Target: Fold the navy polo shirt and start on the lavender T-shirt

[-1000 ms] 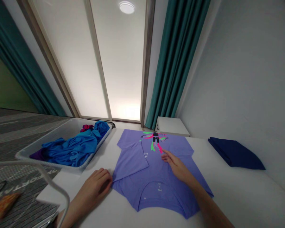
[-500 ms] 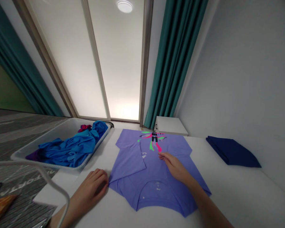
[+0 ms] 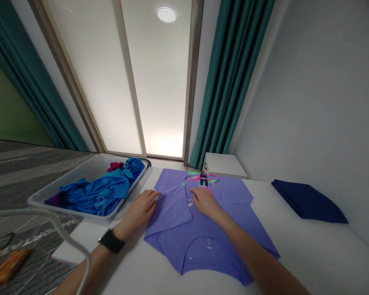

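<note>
A purple T-shirt [image 3: 203,229] with a pink and green print lies spread on the white table [image 3: 310,254], its left side folded inward. My left hand [image 3: 141,209], with a black watch on the wrist, lies flat on the folded left edge, fingers stretched out. On the shirt's middle rests my right hand [image 3: 204,202], fingers spread flat just below the print. Neither hand holds anything.
A white tray [image 3: 80,180] with crumpled blue clothes stands at the left. A folded navy cloth [image 3: 307,200] lies at the right by the wall. A small white cabinet [image 3: 224,165] and teal curtains stand behind the table. A white tube curves at the lower left.
My left hand has moved forward from the shirt's near left corner up onto the folded left edge. My right hand has slid left and farther up toward the print.
</note>
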Action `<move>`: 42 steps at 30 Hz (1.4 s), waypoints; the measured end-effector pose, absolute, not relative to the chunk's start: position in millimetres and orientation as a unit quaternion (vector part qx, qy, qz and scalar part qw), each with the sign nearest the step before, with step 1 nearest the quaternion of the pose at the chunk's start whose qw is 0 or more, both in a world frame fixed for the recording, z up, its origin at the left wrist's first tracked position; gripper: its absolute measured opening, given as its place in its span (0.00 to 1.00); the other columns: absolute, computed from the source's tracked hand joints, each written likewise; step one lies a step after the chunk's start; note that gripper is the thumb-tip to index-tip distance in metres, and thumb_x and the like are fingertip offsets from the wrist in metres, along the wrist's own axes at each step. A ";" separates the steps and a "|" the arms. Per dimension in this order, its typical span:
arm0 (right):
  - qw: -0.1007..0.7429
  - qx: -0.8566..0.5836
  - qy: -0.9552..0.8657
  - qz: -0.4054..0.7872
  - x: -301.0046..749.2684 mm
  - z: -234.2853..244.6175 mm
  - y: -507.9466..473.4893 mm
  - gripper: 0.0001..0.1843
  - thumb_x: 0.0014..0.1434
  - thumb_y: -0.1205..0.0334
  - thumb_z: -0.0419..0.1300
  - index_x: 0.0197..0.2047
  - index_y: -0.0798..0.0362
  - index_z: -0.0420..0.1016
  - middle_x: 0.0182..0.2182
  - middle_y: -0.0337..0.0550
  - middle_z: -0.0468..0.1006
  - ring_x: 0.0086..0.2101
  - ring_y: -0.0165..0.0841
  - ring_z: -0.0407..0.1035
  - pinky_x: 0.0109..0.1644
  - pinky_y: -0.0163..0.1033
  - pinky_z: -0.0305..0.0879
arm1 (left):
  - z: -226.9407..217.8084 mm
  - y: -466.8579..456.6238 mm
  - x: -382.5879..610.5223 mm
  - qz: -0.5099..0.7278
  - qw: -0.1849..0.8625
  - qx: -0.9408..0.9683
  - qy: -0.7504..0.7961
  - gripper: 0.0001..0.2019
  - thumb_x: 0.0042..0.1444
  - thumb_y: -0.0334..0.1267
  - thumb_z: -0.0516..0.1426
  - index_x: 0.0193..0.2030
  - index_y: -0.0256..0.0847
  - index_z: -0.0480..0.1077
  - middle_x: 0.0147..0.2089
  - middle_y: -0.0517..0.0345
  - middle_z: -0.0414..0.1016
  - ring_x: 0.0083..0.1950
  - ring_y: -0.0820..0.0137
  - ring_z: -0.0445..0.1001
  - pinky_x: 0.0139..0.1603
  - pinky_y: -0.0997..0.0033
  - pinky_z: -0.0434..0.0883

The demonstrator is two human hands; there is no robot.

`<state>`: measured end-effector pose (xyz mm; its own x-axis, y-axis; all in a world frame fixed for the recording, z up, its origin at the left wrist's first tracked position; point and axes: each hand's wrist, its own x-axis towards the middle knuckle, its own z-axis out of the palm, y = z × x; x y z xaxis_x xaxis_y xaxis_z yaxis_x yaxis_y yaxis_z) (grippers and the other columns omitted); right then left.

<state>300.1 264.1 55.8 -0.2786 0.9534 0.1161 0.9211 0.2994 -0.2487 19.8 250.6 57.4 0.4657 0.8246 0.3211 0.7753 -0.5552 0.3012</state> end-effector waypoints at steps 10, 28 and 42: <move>0.104 -0.645 -0.756 0.037 266.0 47.1 318.3 0.12 0.65 0.62 0.52 0.47 0.54 0.73 0.46 0.52 0.74 0.49 0.39 0.66 0.51 0.41 0.59 | 40.8 315.4 38.1 0.202 0.029 0.794 0.572 0.14 0.63 0.35 0.49 0.49 0.41 0.73 0.48 0.50 0.75 0.51 0.61 0.69 0.53 0.61 0.65; 0.087 -0.633 -0.767 0.057 261.4 41.4 329.2 0.12 0.67 0.63 0.49 0.46 0.55 0.71 0.44 0.51 0.75 0.45 0.38 0.68 0.48 0.40 0.59 | 28.1 324.7 24.5 0.234 0.061 0.764 0.598 0.12 0.61 0.37 0.51 0.38 0.38 0.75 0.44 0.49 0.74 0.49 0.61 0.69 0.52 0.61 0.65; 0.134 -0.473 -0.870 0.028 223.0 42.4 265.8 0.31 0.69 0.52 0.43 0.69 0.59 0.54 0.68 0.53 0.56 0.66 0.41 0.47 0.69 0.50 0.39 | 36.0 315.5 30.4 0.207 -0.003 0.769 0.605 0.09 0.61 0.35 0.52 0.38 0.39 0.74 0.43 0.48 0.75 0.47 0.59 0.70 0.50 0.61 0.66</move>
